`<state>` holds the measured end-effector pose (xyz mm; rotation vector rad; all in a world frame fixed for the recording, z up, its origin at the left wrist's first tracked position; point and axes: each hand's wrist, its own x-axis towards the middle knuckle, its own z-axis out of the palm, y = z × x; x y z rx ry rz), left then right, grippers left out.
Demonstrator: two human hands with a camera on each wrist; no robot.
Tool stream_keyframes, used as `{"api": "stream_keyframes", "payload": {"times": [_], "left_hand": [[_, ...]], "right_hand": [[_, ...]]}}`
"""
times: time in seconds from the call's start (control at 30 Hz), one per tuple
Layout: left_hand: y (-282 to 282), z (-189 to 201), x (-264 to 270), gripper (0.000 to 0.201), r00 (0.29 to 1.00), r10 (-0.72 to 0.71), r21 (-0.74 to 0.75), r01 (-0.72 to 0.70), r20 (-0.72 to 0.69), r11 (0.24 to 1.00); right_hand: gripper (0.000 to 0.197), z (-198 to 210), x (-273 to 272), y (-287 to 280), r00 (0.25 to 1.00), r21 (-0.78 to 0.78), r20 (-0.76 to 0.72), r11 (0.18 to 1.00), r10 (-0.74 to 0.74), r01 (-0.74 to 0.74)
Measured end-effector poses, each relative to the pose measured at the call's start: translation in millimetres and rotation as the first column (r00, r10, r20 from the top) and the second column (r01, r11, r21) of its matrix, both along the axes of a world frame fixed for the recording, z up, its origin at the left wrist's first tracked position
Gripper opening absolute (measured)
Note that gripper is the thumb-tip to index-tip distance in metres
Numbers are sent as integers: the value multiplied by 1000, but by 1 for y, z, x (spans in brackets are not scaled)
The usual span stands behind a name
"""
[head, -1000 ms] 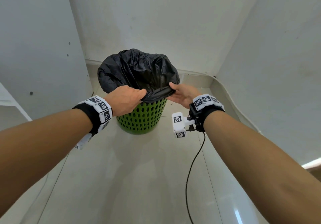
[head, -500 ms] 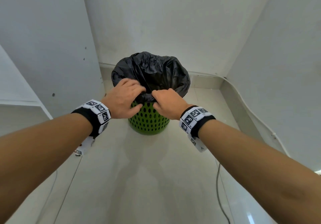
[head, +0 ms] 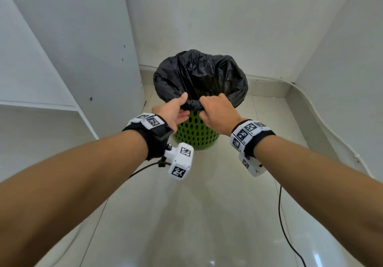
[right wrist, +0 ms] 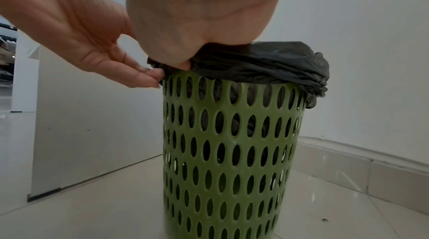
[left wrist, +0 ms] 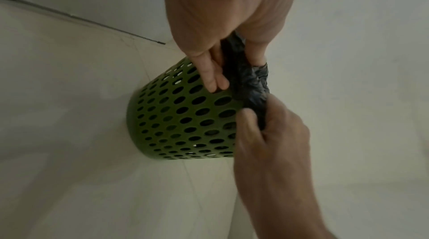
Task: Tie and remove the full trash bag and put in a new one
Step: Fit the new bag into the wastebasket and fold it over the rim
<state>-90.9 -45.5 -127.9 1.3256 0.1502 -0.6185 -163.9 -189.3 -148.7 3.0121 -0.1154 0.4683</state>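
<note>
Far left: white cabinet panel (head: 68, 45) with a shelf edge below it, standing on the pale tiled floor (head: 186, 215). Black cable (head: 145, 168) trailing from the camera strapped under the left wrist.

Left hand (head: 173, 111) palm turned inward at the near rim of the green perforated bin (head: 194, 134), thumb up over the black trash bag (head: 199, 76), fingers (left wrist: 212, 76) held nearly straight and close together along the bin's outside. Rolled bag edge (left wrist: 246, 78) pinched between thumb and those fingers, as the left wrist view shows.

Centre: bin upright on the floor in the corner, bag inside it, dark plastic visible through the holes (right wrist: 234, 123), bag mouth folded outward over the rim and gathered into a bunch at the near side.

Right hand (head: 217, 111) knuckles up, just beside the left, touching the same bunch of plastic; fingers (left wrist: 250, 120) curled tight and clamped on the bag edge. Bag rim hanging in a wrinkled fold over the far side (right wrist: 318, 85).

Right: second black cable (head: 284, 225) running down across the floor, white skirting (head: 323, 113) curving along the wall.
</note>
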Motion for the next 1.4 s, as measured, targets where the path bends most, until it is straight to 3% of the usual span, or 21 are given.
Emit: {"api": "stream_keyframes", "payload": {"times": [0.17,0.33,0.43,0.63,0.83,0.97,1.03,1.1,1.17,1.23,1.33,1.4], "left_hand": [[-15,8,-5,27,997,1,-80,-7,-80,997],[-13,-1,-1,37,992,73,-101,-84,-105,991],[-9,-7,1,32,988,105,-110,-118,-112,987],[1,1,15,23,986,-64,-65,54,-157,996],[-17,7,18,28,998,56,90,-56,13,994],[-15,2,21,25,998,62,60,-64,32,996],[-9,-2,22,26,1000,7,25,-8,14,1000],[1,-2,21,32,985,-174,11,174,6,985],[14,1,25,36,917,-398,50,397,14,916],[33,4,40,39,848,-529,54,530,-26,846],[61,7,73,45,782,-608,82,620,-136,780],[69,4,93,40,820,-556,197,573,-139,796]], "right_hand": [[12,-2,-3,2,999,2,-14,999,-33,33],[13,-2,-5,0,997,1,-46,998,-62,62],[12,0,-3,1,997,36,-51,998,-51,53],[22,3,2,10,999,120,3,992,-44,44],[26,3,-2,10,999,124,23,991,-47,44],[22,7,-4,13,995,94,-49,992,-86,90],[25,17,-1,16,980,94,-152,985,-127,142],[34,33,6,23,962,45,-232,986,-146,160],[48,44,16,36,955,-37,-268,992,-129,123],[55,49,25,49,931,-19,-348,994,-109,110],[34,50,30,54,881,88,-462,984,-98,155],[19,45,28,48,902,101,-425,986,-78,133]]}}
